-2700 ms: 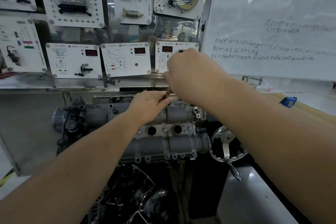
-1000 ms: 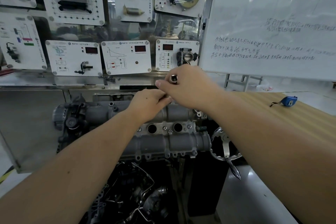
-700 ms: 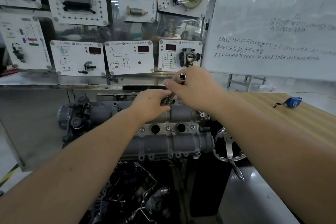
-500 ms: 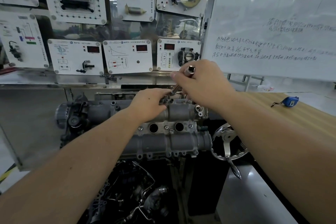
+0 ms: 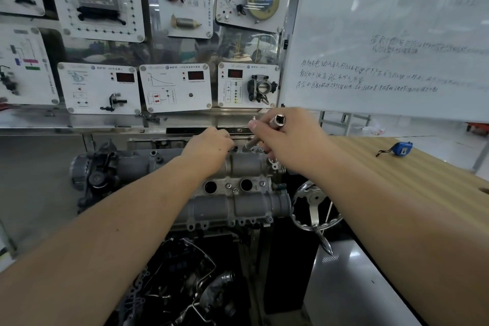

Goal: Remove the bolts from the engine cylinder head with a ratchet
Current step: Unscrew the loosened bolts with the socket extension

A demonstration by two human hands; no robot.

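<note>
We have both forearms stretched forward and converging toward the middle. Our left hand (image 5: 209,147) lies palm down with the back facing up, its fingers bent downward at the far edge so the tips are hidden. Our right hand (image 5: 288,137) sits just beside it, a little higher, fingers curled and thumb pressed along the top in a closed grip on a metal tool. The two hands are close but not touching

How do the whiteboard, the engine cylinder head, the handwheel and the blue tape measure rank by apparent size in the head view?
1. whiteboard
2. engine cylinder head
3. handwheel
4. blue tape measure

This is apparent size only; the wide-angle lens and differing distances make true sizes uncertain.
</note>
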